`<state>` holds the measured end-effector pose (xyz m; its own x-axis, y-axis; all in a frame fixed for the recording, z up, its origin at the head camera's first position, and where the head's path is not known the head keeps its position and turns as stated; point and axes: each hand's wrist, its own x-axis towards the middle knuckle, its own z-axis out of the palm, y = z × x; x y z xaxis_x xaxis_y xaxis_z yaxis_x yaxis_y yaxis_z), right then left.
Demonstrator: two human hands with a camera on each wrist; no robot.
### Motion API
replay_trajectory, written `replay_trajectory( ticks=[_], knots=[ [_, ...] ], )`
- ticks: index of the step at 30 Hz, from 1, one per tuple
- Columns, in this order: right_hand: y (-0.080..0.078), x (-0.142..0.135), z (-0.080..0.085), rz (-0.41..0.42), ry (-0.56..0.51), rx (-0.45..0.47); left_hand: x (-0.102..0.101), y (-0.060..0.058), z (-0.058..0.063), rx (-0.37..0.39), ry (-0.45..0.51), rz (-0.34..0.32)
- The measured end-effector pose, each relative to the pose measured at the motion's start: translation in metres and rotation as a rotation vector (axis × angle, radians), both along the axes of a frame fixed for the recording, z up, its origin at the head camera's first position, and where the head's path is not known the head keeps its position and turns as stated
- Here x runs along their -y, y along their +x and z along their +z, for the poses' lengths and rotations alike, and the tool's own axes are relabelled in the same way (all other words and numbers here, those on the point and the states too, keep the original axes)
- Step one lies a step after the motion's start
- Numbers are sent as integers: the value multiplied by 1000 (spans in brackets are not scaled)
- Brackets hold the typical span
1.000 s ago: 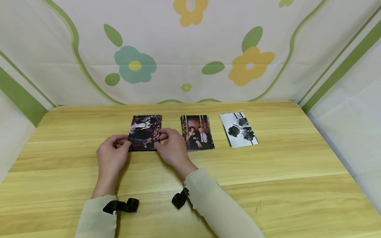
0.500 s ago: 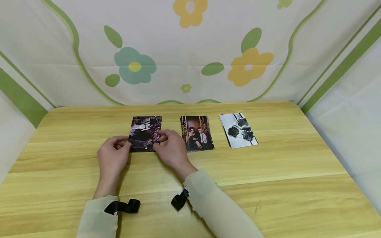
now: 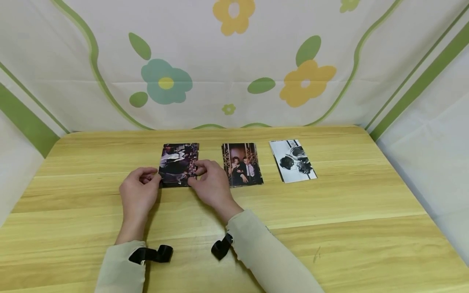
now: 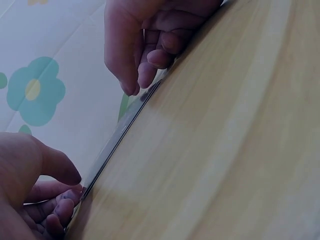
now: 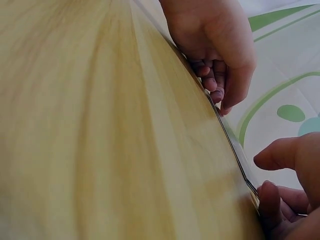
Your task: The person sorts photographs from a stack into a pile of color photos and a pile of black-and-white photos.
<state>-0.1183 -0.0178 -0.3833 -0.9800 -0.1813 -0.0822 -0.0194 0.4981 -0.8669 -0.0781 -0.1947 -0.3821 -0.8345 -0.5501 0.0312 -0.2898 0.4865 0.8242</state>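
On the left of the table, a stack of photo cards (image 3: 177, 162) lies flat, a dark stage-like picture on top. My left hand (image 3: 138, 193) holds its left edge near the lower corner, thumb and curled fingers at the rim. My right hand (image 3: 213, 186) holds the opposite edge, its thumb over the card's lower right and its fingers curled at the side. Low in the left wrist view, the thin stacked edges of the photo cards (image 4: 120, 135) run between both hands. The right wrist view shows the same dark edges close to the tabletop.
A second photo stack (image 3: 242, 165), showing two seated people, lies right of my right hand. Further right is a slightly turned black-and-white photo stack (image 3: 294, 160). The wooden table (image 3: 329, 228) meets a flower-printed cloth (image 3: 227, 65) behind. Black straps (image 3: 221, 246) hang at both wrists.
Both hands stay at the edges of the left photo stack with barely any movement. The whole view has shifted very slightly.
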Motion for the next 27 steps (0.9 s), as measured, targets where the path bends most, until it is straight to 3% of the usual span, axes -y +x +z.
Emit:
replay_trajectory(
  ticks=[7,15,19,27],
  knots=[
    [0,-5,-1,9,-54,16,-1,1,0,3,22,8],
    [2,-21,13,2,-336,102,-1,0,6,2,227,48],
    [2,-37,24,20,-343,58,-10,-2,14,-2,297,-44],
    [1,-76,36,-41,-272,-43,-35,1,29,-3,356,-228]
  ],
)
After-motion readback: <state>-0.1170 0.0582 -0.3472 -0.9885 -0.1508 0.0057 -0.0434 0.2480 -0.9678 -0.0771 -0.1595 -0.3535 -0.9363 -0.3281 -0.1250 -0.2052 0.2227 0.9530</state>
